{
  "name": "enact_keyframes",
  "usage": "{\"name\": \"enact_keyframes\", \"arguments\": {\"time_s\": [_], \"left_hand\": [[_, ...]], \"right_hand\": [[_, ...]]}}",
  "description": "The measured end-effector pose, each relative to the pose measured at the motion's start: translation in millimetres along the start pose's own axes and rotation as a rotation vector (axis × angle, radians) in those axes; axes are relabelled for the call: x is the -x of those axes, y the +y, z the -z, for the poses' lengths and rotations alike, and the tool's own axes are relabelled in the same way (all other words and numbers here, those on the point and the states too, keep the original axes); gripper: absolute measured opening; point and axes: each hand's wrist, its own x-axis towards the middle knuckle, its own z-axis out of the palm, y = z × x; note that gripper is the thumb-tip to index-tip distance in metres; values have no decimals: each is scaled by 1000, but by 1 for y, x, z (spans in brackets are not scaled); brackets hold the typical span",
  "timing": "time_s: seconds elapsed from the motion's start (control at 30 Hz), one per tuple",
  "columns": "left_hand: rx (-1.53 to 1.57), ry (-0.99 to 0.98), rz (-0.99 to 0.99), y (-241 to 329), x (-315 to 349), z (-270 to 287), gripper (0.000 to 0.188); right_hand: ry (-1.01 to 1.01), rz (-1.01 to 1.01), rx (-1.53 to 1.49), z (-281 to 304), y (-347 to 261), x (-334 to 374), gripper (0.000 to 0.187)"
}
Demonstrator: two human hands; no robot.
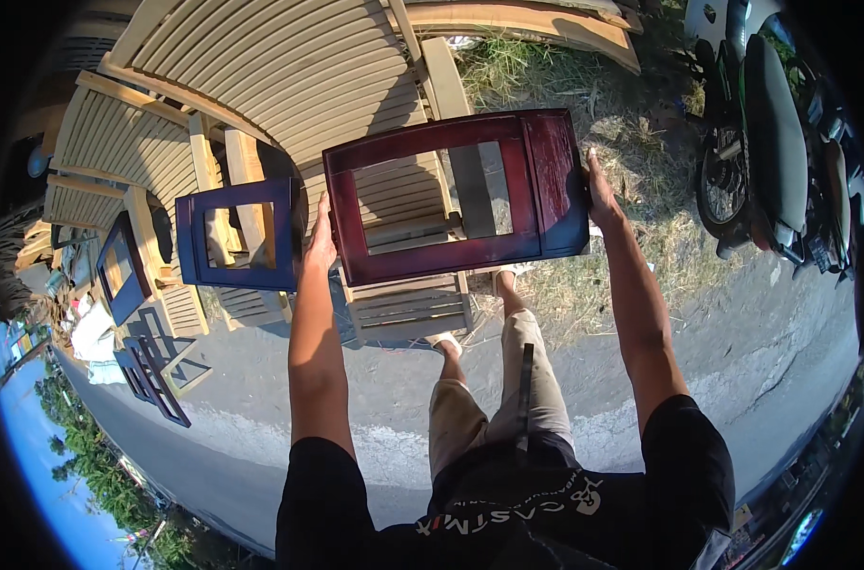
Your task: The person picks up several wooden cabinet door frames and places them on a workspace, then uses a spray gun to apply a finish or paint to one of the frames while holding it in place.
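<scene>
Between my hands I hold a glossy dark red wooden frame (441, 268) with a rectangular opening and a solid panel at its right end. My left hand (322, 239) presses against its left edge, and my right hand (601, 194) grips the right edge; the fingers behind it are partly hidden. Through the opening show the slats of a wooden slatted bench (270, 71). Left of my left hand a smaller dark blue-purple frame (190, 237) rests against the wooden pieces.
More dark frames (125, 302) lean farther left, with a dark slatted piece (151, 380) on the pavement. A parked motorcycle (774, 142) stands at the right. Dry grass (641, 123) borders the grey pavement (717, 351), and boards (536, 24) lie at the far side.
</scene>
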Motion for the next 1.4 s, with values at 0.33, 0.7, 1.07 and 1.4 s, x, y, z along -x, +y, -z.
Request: {"name": "enact_keyframes", "arguments": {"time_s": [0.33, 0.7, 1.07, 1.4], "left_hand": [[-25, 156, 56, 6, -75, -19, 100], [14, 175, -18, 0, -71, -18, 100], [-185, 180, -46, 1, -91, -10, 102], [146, 59, -775, 37, 135, -85, 39]], "right_hand": [[19, -64, -4, 33, 1, -80, 88], [222, -38, 0, -6, -20, -66, 72], [315, -42, 158, -7, -35, -65, 103], [593, 8, 236, 51, 10, 12, 98]]}}
